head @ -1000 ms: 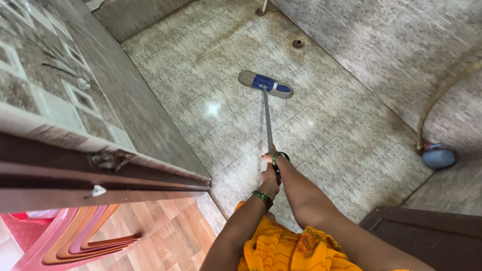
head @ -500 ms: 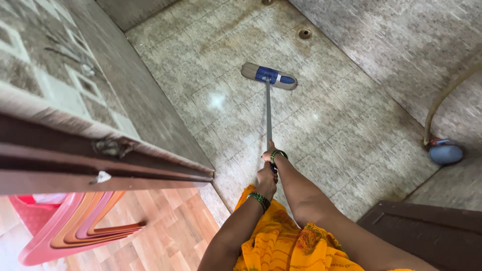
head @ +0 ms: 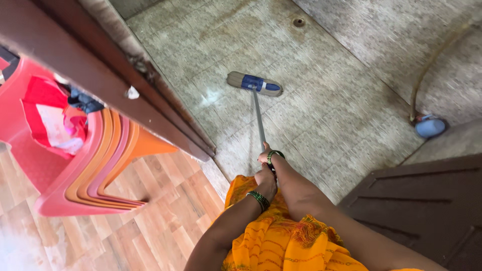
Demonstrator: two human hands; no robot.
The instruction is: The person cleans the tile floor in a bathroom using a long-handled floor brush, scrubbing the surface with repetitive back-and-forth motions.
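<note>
A long-handled floor brush [head: 254, 83] with a blue and tan head rests on the grey tiled floor ahead of me. Its thin metal handle [head: 258, 120] runs back toward my body. My right hand [head: 264, 154], with a green bangle at the wrist, grips the handle higher up. Just behind it, my left hand [head: 266, 180], also wearing green bangles, is closed around the handle's end. Orange clothing fills the bottom of the view below both arms.
A dark brown door frame [head: 100, 80] crosses the upper left. Stacked red and orange plastic chairs [head: 95, 170] stand on wood-pattern flooring at left. A dark door [head: 427, 211] is at lower right. A hose and blue fitting [head: 429, 125] lie at right, a floor drain [head: 298, 22] far ahead.
My view has swung left and down, so the stacked chairs and wood-pattern floor now show more. The brush head sits slightly nearer to me; both hands keep their hold on the handle.
</note>
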